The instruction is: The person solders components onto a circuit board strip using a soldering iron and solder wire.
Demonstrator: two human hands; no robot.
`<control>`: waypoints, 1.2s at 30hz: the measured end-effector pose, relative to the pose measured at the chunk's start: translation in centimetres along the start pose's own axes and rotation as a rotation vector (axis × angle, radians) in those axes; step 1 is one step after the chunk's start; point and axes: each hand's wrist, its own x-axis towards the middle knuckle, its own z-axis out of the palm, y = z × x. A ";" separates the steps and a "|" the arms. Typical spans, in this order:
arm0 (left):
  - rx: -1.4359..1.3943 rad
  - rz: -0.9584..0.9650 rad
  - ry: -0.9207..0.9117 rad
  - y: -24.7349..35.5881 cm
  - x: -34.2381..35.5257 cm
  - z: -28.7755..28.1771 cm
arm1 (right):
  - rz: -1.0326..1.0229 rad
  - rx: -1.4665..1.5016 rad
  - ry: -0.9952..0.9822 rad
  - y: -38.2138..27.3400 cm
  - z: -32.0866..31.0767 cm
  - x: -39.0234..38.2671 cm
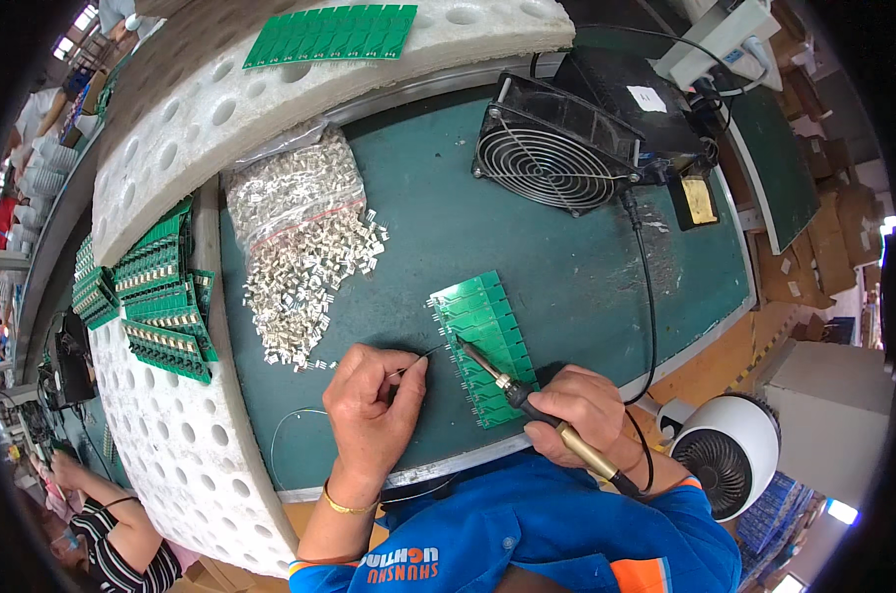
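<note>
**Soldering a green board panel on the bench mat**

My right hand (588,413) is closed around the handle of a soldering iron (527,405), held like a pen, with the tip angled up and to the left so that it meets the left edge of the green circuit board panel (484,346). The iron's black cord (649,287) loops away from the handle and runs up the mat toward the back of the bench.

My left hand (369,405) is curled, thumb and forefinger pinching a thin solder wire (423,356); the free end of the wire reaches right to the same spot on the board edge where the iron tip sits. More of that wire arcs loosely across the mat below my wrist.

The board panel lies flat on the dark green mat (566,257), just ahead of both hands and slightly to the right of centre.

Further out on the left, a clear plastic bag of small metal terminals (290,193) has spilled a loose heap (304,287) onto the mat. Beyond the mat's left rim, a white perforated foam tray (171,445) carries stacks of populated green boards (156,296). Another foam tray (270,89) across the top holds a bare green panel (331,33). A black box fan (556,148) stands at the back right, and a round white fan (725,450) sits off the bench edge near my right elbow.
</note>
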 end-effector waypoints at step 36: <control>-0.011 -0.064 -0.018 0.4 -1.0 0.2 | 0.253 0.140 0.084 -0.5 -1.2 -1.0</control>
